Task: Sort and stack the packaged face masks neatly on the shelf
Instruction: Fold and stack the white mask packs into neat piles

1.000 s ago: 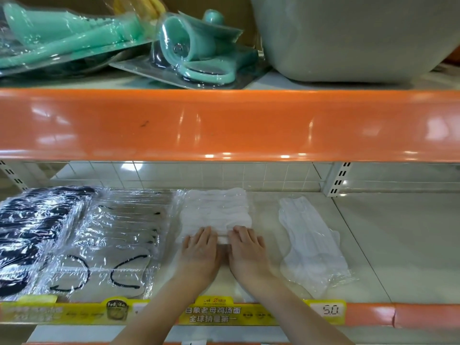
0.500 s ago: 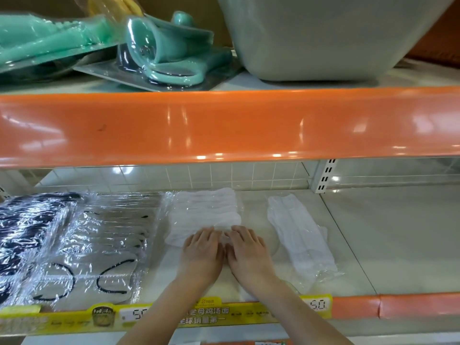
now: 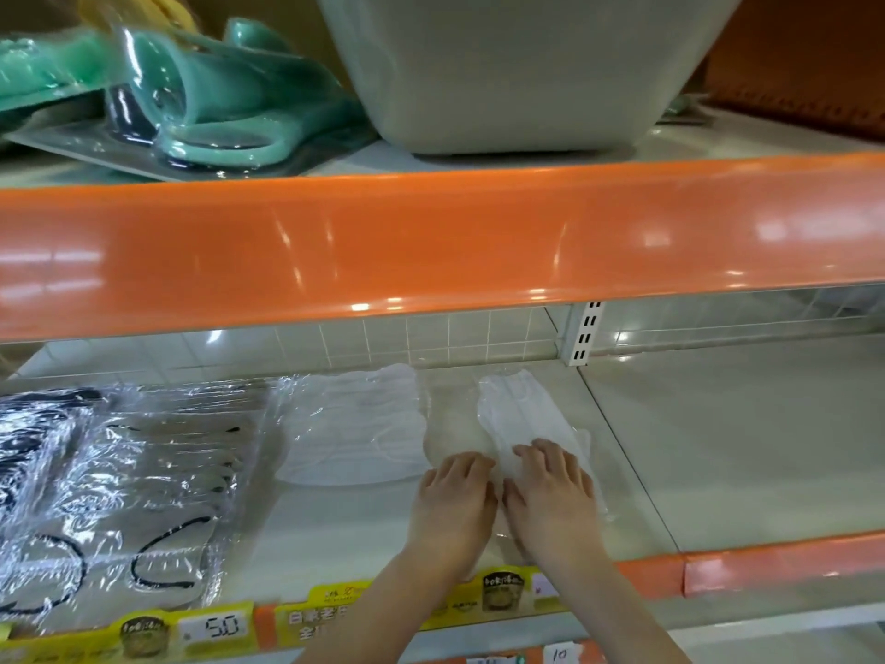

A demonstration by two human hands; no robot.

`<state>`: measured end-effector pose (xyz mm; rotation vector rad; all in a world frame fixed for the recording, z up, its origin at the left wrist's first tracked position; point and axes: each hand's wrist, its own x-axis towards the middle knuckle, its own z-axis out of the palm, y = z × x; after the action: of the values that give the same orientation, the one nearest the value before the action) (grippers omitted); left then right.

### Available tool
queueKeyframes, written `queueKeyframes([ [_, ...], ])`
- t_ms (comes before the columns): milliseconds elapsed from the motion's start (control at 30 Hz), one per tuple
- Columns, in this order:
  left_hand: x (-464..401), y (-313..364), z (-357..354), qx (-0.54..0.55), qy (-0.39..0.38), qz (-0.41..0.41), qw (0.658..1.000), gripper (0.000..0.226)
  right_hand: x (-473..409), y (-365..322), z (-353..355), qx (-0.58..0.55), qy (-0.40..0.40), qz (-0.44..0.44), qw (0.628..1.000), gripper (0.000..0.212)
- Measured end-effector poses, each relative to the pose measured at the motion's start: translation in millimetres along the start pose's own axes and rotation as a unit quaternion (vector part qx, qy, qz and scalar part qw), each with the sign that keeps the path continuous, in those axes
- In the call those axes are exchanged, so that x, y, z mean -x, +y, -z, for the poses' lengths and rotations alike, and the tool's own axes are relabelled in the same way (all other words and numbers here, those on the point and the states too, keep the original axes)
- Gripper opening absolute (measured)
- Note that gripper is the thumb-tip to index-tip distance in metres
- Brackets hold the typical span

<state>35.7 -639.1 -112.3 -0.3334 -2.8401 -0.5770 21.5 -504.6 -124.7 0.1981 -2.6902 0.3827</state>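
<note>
Store shelf (image 3: pixel 718 448), orange-edged, pale deck. Skewed white mask packet (image 3: pixel 522 419) lies just right of the white mask stack (image 3: pixel 354 424). Right hand (image 3: pixel 550 496) rests flat on the packet's near end, fingers relaxed; left hand (image 3: pixel 455 500) flat beside it, grasping nothing. Step, judged: straightening the stray packet. Next: slide it onto the stack, edges aligned.

white masks (image 3: pixel 519 414) | orange shelf edge (image 3: pixel 431 242) | teal packs (image 3: pixel 230 112) | yellow labels (image 3: pixel 316 620)
</note>
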Motion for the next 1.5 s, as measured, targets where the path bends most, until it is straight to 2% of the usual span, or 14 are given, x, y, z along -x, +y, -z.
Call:
queueKeyframes([
  [100, -2.0, 11.1, -6.9, 0.002, -0.009, -0.013, 1.0, 0.033, 4.8, 16.2, 0.3, 0.028, -0.022, -0.023, 0.999, 0.064],
  [300, -3.2, 18.4, -14.9, 0.016, -0.025, -0.018, 0.999, 0.036, 14.3, 27.5, 1.9, 0.028, -0.006, -0.005, 1.0, 0.066],
  [633, 2.0, 14.6, -20.3, 0.058, 0.004, -0.013, 0.998, 0.032, 22.7, 20.3, 10.2, -0.025, 0.052, -0.03, 0.998, 0.038],
  [833, 2.1, 16.8, -17.8, 0.07, 0.032, -0.012, 0.997, 0.036, 24.4, 18.6, 18.7, -0.078, 0.043, -0.066, 0.994, 0.027],
  [933, 1.9, 15.2, -16.8, 0.049, 0.037, -0.02, 0.998, 0.039, 21.1, 19.7, 23.0, -0.141, 0.041, -0.078, 0.986, 0.021],
  [1000, 2.0, 17.0, -13.0, 0.07, 0.034, -0.023, 0.997, 0.045, 19.8, 22.5, 25.1, -0.208, 0.053, -0.112, 0.97, 0.011],
  [1100, 1.6, 19.8, -4.1, 0.132, 0.023, 0.004, 0.991, 0.059, 14.2, 22.3, 41.4, -0.305, 0.073, -0.167, 0.935, 0.015],
  [1267, -0.7, 21.3, 12.7, 0.145, 0.049, -0.012, 0.988, 0.07, -9.4, 18.8, 88.7, -0.44, 0.101, -0.217, 0.866, 0.02],
  [1333, -1.7, 23.5, 19.5, 0.146, 0.053, -0.041, 0.987, 0.074, -16.9, 16.5, 100.7, -0.504, 0.076, -0.229, 0.829, 0.018],
  [1400, -1.4, 32.7, 31.8, 0.163, 0.019, -0.043, 0.986, 0.08, -19.3, 10.7, 108.9, -0.563, 0.035, -0.224, 0.795, 0.02],
  [1500, 1.7, 45.3, 43.0, 0.192, -0.007, 0.011, 0.981, 0.088, -20.2, -7.1, 115.7, -0.626, -0.039, -0.178, 0.758, 0.023],
])
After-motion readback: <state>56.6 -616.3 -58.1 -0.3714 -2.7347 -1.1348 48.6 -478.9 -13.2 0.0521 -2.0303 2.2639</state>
